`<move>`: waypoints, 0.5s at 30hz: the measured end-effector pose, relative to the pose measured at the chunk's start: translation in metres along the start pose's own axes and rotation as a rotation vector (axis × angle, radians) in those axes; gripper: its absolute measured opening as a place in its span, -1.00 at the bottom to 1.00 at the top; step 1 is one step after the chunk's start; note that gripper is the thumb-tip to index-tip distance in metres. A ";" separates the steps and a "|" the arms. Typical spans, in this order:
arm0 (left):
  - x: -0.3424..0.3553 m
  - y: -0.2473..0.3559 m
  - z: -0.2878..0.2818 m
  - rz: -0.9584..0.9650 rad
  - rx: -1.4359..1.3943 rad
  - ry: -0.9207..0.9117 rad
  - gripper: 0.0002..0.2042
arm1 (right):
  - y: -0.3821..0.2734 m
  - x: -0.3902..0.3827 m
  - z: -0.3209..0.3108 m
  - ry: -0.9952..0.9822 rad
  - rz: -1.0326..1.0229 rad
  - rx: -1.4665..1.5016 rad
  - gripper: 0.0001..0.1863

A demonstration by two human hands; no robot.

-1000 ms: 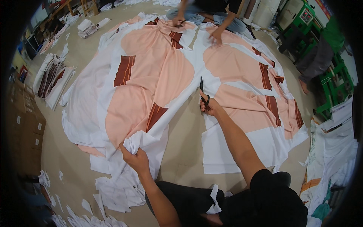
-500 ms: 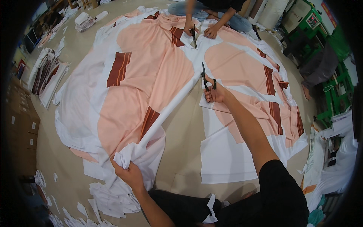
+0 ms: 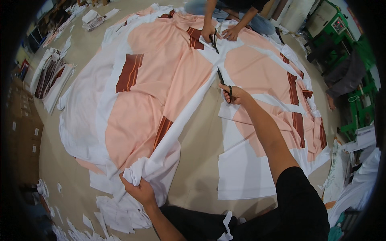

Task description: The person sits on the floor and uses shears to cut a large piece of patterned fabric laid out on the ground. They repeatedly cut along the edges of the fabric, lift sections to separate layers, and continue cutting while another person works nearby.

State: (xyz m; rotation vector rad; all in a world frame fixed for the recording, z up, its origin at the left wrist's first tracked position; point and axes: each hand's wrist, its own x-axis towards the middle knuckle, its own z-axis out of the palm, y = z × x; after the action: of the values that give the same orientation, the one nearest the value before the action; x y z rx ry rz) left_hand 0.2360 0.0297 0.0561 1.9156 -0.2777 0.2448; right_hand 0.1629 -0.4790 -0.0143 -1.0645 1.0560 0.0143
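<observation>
My left hand (image 3: 138, 189) grips a bunched white fold (image 3: 134, 175) at the near edge of the peach-and-white cloth (image 3: 140, 112), spread across the floor (image 3: 195, 160). My right hand (image 3: 236, 95) is closed around black scissors (image 3: 220, 76), at the cloth's inner edge

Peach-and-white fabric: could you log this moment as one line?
left hand: gripping bunched white fabric | right hand: holding black scissors | co-worker's hand: holding other scissors

Textile workshop; spread cloth (image 3: 146, 106); green machine (image 3: 338, 26)
</observation>
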 end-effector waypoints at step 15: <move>-0.004 0.006 -0.003 -0.023 0.006 0.074 -0.79 | -0.023 0.038 0.007 -0.082 -0.031 0.056 -0.37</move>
State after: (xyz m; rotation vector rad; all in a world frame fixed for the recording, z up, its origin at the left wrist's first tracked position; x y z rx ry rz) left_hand 0.2300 0.0310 0.0608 1.9101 -0.2054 0.3008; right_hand 0.1996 -0.5037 -0.0249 -1.0211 0.9609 0.0028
